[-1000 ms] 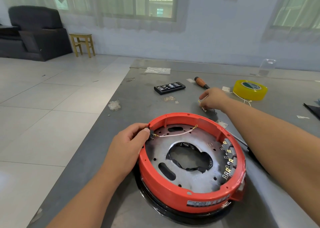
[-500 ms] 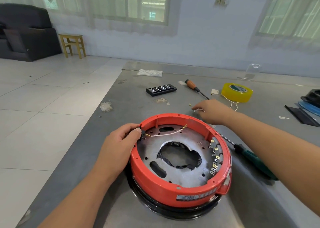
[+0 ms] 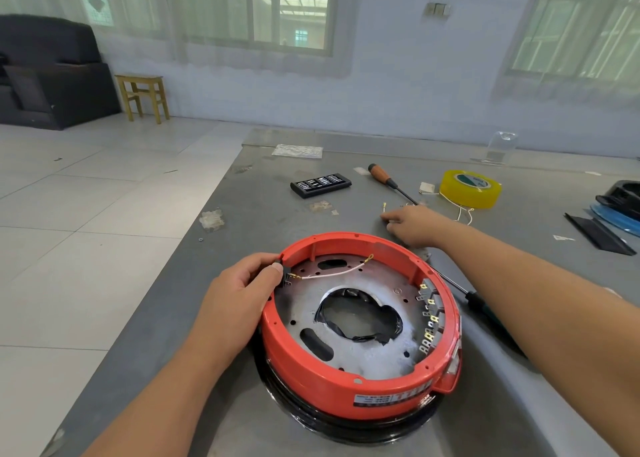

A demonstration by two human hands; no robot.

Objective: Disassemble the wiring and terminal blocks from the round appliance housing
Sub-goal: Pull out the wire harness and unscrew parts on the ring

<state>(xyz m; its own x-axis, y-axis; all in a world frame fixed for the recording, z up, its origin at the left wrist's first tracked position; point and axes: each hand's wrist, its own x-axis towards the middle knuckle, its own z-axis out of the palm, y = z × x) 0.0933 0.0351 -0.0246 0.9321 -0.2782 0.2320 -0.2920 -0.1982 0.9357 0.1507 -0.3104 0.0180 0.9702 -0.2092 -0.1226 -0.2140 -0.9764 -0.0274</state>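
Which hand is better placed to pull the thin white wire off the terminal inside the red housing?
Right hand: it rests free on the table, while the left hand pinches the black terminal at the thin white wire.

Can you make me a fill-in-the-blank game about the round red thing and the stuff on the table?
1. The left hand grips the rim of the round ____ housing.
2. The roll of tape on the table is ____.
3. The screwdriver beside the tape has an ____ handle.
4. The thin white wire lies ____ the housing.

Missing words: red; yellow; orange; inside
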